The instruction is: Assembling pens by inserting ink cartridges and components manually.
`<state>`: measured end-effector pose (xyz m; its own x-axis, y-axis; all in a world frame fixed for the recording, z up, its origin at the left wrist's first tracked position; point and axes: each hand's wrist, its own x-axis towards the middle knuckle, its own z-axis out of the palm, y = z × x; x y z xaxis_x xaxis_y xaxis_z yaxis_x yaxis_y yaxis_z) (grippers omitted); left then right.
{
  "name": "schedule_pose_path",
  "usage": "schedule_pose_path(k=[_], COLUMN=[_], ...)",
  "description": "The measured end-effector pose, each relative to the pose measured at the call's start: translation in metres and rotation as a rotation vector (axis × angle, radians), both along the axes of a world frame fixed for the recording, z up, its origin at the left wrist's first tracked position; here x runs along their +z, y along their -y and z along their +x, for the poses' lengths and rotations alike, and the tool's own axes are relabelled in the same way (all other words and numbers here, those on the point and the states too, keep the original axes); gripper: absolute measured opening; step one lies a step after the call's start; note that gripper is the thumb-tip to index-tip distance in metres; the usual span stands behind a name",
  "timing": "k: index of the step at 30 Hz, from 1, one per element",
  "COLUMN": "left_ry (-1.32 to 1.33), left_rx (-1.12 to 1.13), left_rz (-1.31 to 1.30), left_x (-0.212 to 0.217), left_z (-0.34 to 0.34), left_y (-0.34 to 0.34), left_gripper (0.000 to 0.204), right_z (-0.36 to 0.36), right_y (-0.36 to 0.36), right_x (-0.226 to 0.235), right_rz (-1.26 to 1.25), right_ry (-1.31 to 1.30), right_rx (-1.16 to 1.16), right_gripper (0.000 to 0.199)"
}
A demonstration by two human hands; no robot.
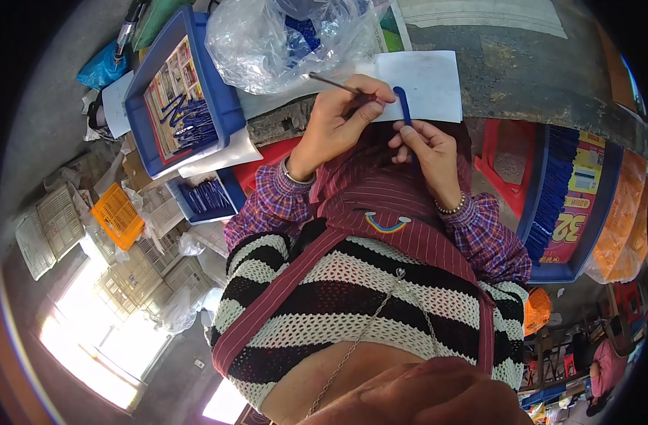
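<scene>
My left hand (341, 120) pinches a slim dark metal rod (331, 82) between thumb and fingers, its far end pointing up and left. Its fingertips are close to the rounded top of a narrow dark-blue strip (403, 103). That strip stands upright from my right hand (430, 147), whose thumb and fingers are closed round its lower part. Behind the strip, white paper (430, 81) lies on the bench top. Whether the rod touches the strip I cannot tell.
At the left, a blue tray (226, 106) holds dark-blue pieces on printed paper. A clear plastic bag (246, 49) with blue pieces lies on the worn bench (501, 78). Another blue tray (575, 272) stands right, beside an orange bag (627, 219). An orange basket (118, 216) is far left.
</scene>
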<state>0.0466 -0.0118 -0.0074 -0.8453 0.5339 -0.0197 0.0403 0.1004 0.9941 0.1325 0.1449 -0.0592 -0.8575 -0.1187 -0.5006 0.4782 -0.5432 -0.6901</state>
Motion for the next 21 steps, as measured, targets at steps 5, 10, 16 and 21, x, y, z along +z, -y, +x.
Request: schedule_pose_path(k=[5,10,16,21], left_ry=[-0.408,-0.326,-0.404,-0.395], left_rx=[0.001,-0.065,-0.038,-0.097], left_rz=[0.411,0.052,0.337,-0.078], left_x=[0.033,-0.017,0.032,-0.008], left_z=[-0.001,0.006,0.001,-0.004], left_y=[-0.022,-0.025,-0.033,-0.03], left_gripper=[0.014,0.018,0.012,0.026], right_z=[0.001,0.002,0.001,0.0], right_y=[0.0,0.004,0.001,0.001], right_x=[-0.001,-0.003,-0.003,0.0], right_rz=[0.003,0.008,-0.036,-0.002], right_ry=[0.006,-0.014,-0.011,-0.034], right_rx=[-0.011,-0.008,-0.048,0.002], right_gripper=[0.021,0.021,0.019,0.019])
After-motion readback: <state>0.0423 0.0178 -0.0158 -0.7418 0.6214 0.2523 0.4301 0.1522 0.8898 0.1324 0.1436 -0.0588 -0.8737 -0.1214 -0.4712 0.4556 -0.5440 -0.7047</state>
